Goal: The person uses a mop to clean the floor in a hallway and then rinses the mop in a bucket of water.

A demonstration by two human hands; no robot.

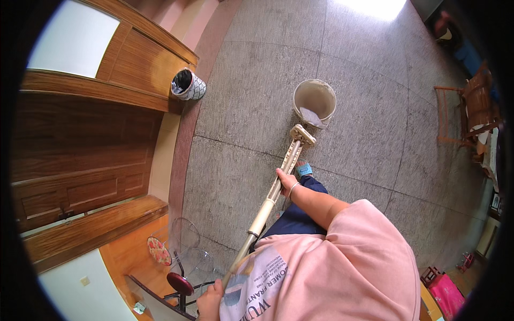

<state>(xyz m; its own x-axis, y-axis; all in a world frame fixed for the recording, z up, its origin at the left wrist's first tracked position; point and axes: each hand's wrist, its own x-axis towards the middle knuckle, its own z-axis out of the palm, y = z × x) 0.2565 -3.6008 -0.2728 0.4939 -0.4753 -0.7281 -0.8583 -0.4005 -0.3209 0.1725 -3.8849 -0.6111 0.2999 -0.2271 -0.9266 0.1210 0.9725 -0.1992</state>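
Note:
A sponge-mop-like tool with a long metal pole (243,250) runs diagonally before me. My right hand (286,181) is closed around its lower shaft, just behind the slotted cream plastic mechanism (290,158). My left hand (211,299) grips the pole's upper end, beside my shirt at the lower left. The beige mop head (303,135) points away from me, close to the near side of a whitish plastic bucket (317,94). At that bucket's near rim is a flat grey piece (310,116); whether it is cloth or sponge cannot be told.
A patterned waste bin (195,89) stands by the wooden door frame (136,60) on the left. Stools with a red seat (180,284) and a floral seat (159,251) are at lower left. A wooden chair (478,100) stands far right. Grey tiles (257,92) cover the floor.

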